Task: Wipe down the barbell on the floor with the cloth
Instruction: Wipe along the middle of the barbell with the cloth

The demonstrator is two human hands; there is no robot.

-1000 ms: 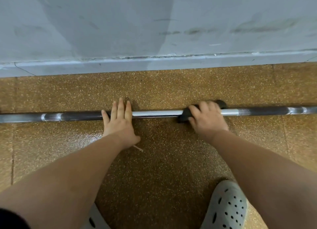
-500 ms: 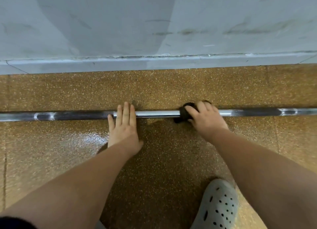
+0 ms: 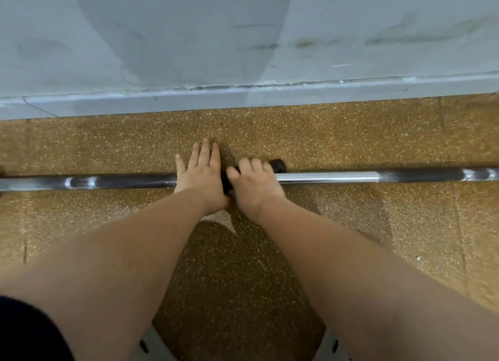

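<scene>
- Firstly, the upper part of the view is filled by a pale grey wall [image 3: 162,36], on which faint smears are seen.
- Below it, a speckled brown floor [image 3: 378,239] is spread across the rest of the view, and thin seams are seen running through it.
- A grey skirting [image 3: 297,94] is set along the foot of the wall, from edge to edge.
- Two bare forearms are stretched forward from the lower corners, and a dark garment [image 3: 27,333] is seen at the lower left.
- The barbell [image 3: 324,176] is laid on the floor, running from left to right, parallel to the skirting and apart from it. A bright smooth length is shown just right of the hands, and darker lengths are seen farther out on both sides.
- The left hand [image 3: 201,174] is laid flat across the bar, its fingers straight and held close together, with the fingertips carried past the bar.
- The right hand [image 3: 256,185] is placed just beside it on the bar, thumb nearly touching the left hand, and its fingers are curled over the cloth.
- Parts of two grey perforated shoes [image 3: 154,347] are cut off by the bottom edge.
- The cloth [image 3: 278,165], dark in colour, is pressed onto the bar under the right hand. Only a small bunch beyond the fingertips and a strip beside the thumb are left uncovered.
</scene>
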